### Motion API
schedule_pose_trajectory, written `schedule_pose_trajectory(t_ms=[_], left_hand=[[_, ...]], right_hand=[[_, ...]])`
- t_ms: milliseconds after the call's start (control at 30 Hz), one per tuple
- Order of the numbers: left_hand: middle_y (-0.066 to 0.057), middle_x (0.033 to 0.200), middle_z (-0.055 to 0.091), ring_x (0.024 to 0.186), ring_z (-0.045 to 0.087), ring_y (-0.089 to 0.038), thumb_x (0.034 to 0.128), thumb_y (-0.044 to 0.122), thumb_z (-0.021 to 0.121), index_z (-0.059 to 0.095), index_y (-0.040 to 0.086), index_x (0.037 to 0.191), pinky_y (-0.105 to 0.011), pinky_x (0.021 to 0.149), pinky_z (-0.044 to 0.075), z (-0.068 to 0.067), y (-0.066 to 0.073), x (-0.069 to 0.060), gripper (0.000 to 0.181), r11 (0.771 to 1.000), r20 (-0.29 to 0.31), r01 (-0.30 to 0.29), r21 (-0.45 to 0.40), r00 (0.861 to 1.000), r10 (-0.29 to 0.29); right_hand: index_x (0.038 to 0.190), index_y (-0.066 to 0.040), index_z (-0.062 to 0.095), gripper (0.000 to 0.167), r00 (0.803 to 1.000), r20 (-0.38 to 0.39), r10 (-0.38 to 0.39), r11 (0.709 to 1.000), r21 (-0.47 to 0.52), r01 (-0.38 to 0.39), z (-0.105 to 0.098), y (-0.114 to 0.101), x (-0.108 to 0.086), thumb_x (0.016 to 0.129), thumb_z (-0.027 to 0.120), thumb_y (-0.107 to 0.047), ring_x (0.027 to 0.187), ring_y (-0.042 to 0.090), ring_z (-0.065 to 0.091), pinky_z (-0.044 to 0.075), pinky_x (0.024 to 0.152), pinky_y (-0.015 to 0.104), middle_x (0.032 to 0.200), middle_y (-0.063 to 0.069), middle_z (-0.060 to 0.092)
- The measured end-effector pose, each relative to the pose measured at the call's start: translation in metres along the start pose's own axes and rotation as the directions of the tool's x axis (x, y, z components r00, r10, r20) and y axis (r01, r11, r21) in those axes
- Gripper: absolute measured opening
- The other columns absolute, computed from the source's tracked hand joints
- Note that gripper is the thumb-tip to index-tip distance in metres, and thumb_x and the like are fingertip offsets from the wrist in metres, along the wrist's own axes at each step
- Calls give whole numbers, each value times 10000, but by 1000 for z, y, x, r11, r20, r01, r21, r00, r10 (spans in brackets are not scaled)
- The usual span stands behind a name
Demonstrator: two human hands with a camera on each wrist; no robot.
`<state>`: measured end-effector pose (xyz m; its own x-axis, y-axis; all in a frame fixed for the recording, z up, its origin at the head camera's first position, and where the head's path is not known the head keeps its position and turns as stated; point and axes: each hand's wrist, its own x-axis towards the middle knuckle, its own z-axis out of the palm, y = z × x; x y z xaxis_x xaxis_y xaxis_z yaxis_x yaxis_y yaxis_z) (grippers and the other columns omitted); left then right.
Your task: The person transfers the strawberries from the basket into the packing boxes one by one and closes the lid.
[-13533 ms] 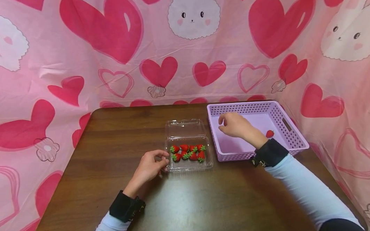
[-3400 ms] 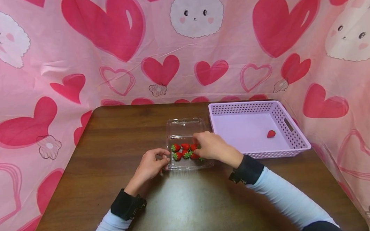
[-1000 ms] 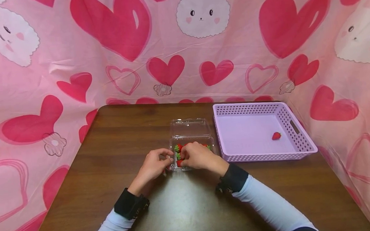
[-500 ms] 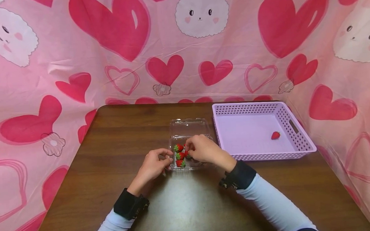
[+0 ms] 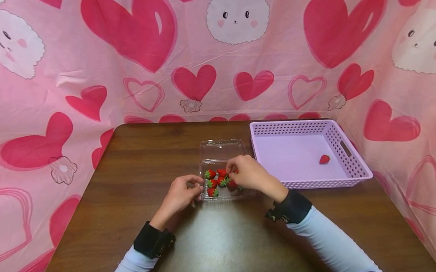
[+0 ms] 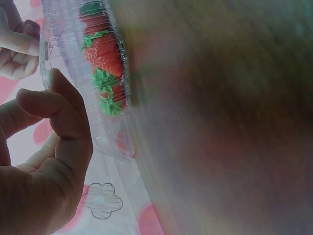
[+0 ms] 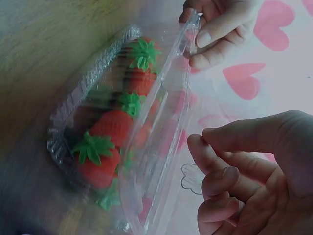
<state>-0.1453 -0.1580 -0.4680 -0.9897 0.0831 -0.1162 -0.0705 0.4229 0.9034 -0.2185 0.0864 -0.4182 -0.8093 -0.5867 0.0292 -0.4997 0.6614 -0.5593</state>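
A clear plastic clamshell container [image 5: 225,197] stands on the table with its lid [image 5: 223,150] folded back. Several red strawberries with green leaves [image 5: 212,183] lie in its base, and one sits alone at the front left [image 5: 212,192]. At the container's left edge, my left hand [image 5: 182,192] pinches the rim between thumb and fingers [image 7: 211,49]. Over the right part of the container hovers my right hand [image 5: 253,175], with loosely bent fingers and nothing between them; it hides some strawberries. The right wrist view shows that hand [image 7: 254,181] apart from the fruit.
A lilac perforated basket [image 5: 302,184] stands close to the container's right, a single strawberry [image 5: 324,159] lying at its right side. Brown wooden table [image 5: 216,243] surrounds both. A pink heart-patterned cloth [image 5: 187,39] hangs behind and at the sides.
Since half a second ago my right hand has moved right, uncovering strawberries mid-container. Compared with 3.4 seconds ago, an extra strawberry lies at the front left. My left hand stays at the rim.
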Motion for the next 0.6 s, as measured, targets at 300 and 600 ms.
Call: schedule_pose_trajectory(t_ms=[300, 600], left_hand=[[-52, 772, 684, 659, 681, -332, 980, 43, 738, 739, 14, 1157, -432, 538, 552, 0, 1, -1, 179, 1000, 2, 11, 8, 1000, -11], [-58, 757, 685, 666, 681, -326, 972, 32, 747, 735, 5, 1150, -431, 545, 557, -1, 2, -1, 180, 1000, -3, 7, 9, 1000, -7]], right_hand=[[958, -50, 752, 51, 998, -59, -3, 1000, 0, 3, -22, 10, -10, 909, 745, -39, 695, 147, 608, 523, 665, 369, 781, -24, 679], [955, -41, 751, 59, 993, -118, 30, 999, -24, -34, -45, 20, -22, 897, 755, -46, 657, 157, 573, 484, 644, 358, 755, -9, 657]])
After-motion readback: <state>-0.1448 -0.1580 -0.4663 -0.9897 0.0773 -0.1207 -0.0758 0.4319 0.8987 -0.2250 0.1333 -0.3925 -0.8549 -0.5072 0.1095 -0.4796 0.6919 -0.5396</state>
